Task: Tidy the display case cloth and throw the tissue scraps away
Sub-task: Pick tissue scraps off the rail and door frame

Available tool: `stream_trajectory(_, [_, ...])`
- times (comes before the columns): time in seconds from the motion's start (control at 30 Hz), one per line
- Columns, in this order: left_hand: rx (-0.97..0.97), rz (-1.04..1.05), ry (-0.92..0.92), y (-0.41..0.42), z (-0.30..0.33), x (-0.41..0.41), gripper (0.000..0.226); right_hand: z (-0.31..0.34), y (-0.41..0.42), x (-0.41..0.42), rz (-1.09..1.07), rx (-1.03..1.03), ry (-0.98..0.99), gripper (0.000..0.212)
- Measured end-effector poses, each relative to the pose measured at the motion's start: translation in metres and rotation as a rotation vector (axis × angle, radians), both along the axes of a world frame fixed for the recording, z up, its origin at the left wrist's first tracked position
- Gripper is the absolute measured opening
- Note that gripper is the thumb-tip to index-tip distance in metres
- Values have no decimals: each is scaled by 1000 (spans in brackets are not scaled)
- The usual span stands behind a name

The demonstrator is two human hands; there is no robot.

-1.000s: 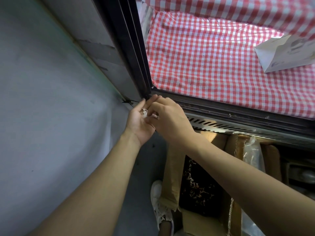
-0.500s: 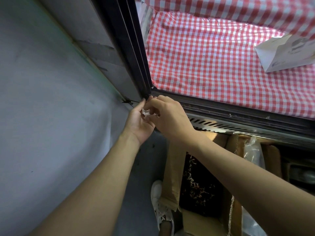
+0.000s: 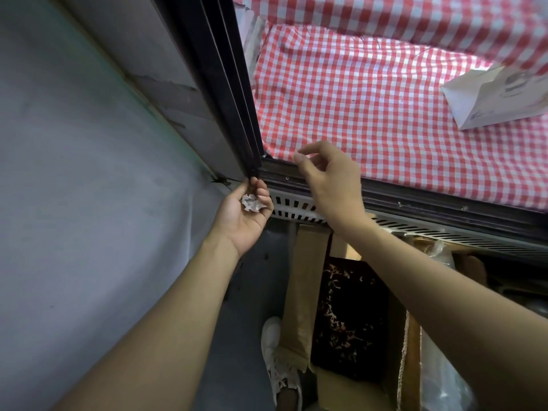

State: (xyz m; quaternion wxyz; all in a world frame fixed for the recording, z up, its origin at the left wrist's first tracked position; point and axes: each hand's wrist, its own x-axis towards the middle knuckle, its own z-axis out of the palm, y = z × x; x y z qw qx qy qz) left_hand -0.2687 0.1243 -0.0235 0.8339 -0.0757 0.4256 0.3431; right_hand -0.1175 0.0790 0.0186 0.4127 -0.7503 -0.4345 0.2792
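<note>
left hand (image 3: 241,216): cupped palm-up just under the case's corner, fingers curled loosely around the tissue scraps (image 3: 252,202)
right hand (image 3: 329,176): empty, fingers apart, hovering at the front edge of the checked cloth (image 3: 385,99)
step: looks like scrap-gathering, scraps not binned
next: probably pinch and smooth that cloth corner; can't tell if more scraps sit there
bin: none in view

Open cardboard box (image 3: 299,292) on the floor — white shoe (image 3: 272,336) beside it
</note>
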Motion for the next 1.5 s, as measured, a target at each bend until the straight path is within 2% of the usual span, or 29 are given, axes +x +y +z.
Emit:
stream_trajectory(0.1, [10,-11,-11,0,-1,-3,25,-15,2,25,71,-120,-173,19])
stream_trajectory(0.23, [36,-44,2,0,-3,-6,29,-33,-2,45,272,-209,-350,24])
stream_trajectory(0.4, [39,-75,22,-2,-6,-9,31,-37,1,48,430,-144,-513,23])
stream_trajectory(0.57, [34,-80,54,-6,-8,-11,29,-32,14,37,583,-65,-647,32])
stream_trajectory(0.77, [27,-74,81,-7,-9,-12,28,-28,35,26,774,-98,-725,38])
stream_trajectory(0.87, [24,-79,70,-6,-10,-14,29,-32,35,26,748,-114,-695,40])
stream_trajectory(1.03, [28,-75,61,-7,-12,-18,28,-37,33,25,704,-115,-682,27])
stream_trajectory(1.2, [32,-80,53,-9,-12,-21,31,-42,27,21,660,-133,-708,29])
stream_trajectory(1.5, [55,-103,38,-18,1,-12,30,-30,-4,42,150,-172,-283,22])
